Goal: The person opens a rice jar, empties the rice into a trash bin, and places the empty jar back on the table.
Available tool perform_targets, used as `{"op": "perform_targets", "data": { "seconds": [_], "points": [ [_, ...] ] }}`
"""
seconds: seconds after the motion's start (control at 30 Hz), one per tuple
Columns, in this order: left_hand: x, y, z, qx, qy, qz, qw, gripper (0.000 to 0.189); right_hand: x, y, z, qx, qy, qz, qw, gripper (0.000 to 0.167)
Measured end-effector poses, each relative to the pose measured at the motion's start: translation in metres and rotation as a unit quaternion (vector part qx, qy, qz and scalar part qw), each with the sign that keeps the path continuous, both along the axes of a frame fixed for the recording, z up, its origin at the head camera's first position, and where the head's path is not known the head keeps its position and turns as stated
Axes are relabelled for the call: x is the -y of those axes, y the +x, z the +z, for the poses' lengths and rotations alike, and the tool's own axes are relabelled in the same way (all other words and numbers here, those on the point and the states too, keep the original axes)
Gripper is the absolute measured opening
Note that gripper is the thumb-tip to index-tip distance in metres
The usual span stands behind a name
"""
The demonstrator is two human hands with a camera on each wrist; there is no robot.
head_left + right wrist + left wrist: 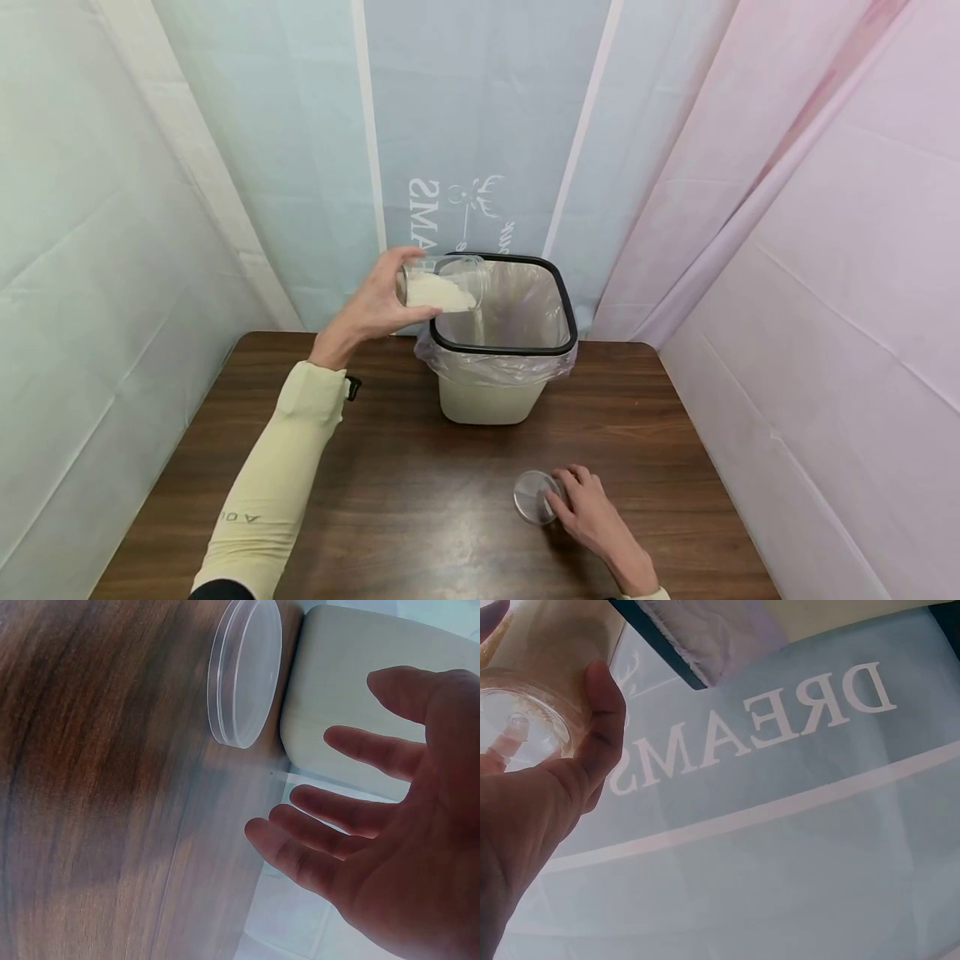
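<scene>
A clear plastic jar of white granules lies tipped nearly sideways over the rim of a lined trash bin. My left hand grips the jar round its base end, its mouth toward the bin. A thin pale stream falls from that mouth inside the bin. In the left wrist view, fingers curl about the jar's side. On the table, a round clear lid lies flat. Just beside it hovers my right hand; the right wrist view shows loosely bent fingers apart from the lid.
A clear plastic bag lines the bin and folds outside under its black rim frame. The bin stands near the back edge of the brown wooden table. Printed curtains hang behind it, with pale sheets on both sides.
</scene>
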State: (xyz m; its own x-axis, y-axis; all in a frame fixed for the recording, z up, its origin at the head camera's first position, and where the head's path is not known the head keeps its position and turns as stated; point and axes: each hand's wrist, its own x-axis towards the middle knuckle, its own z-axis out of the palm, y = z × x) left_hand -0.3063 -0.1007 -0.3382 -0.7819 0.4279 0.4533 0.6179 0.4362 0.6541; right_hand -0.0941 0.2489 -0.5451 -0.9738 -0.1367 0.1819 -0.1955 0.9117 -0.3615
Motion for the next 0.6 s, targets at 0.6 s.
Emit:
{"op": "perform_targets", "data": {
  "seconds": [0.6],
  "points": [
    [-0.0032,-0.001,0.0026,0.012,-0.016,-0.005,0.9998,0.087,0.0008,0.0,-0.0002,-0.028,0.009,0.013,0.9995,0.023]
  ]
}}
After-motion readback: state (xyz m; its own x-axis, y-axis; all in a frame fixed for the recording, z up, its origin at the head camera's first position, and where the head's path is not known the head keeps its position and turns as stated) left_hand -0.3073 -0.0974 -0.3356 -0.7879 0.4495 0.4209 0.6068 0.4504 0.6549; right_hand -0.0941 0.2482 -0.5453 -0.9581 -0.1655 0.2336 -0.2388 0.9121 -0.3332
